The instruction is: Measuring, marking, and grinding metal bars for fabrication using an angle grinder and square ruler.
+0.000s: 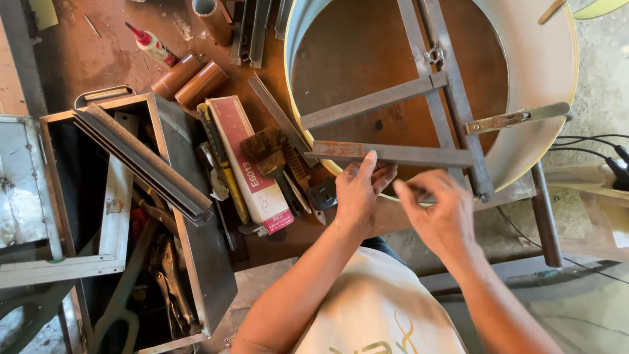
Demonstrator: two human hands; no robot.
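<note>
Head view: rusty bar (pixel 393 153) above both hands (pixel 400 203).

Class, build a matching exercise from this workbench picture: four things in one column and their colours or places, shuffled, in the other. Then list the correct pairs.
Things:
1. glue bottle
2. wire brush
3. long box
4. left hand

Places or colours:
A. fingers on the rusty flat bar
B. red cap, near the top left
C. red and white, lying on the bench
D. lying across the box's right edge

Pairs: 1-B, 2-D, 3-C, 4-A
</note>
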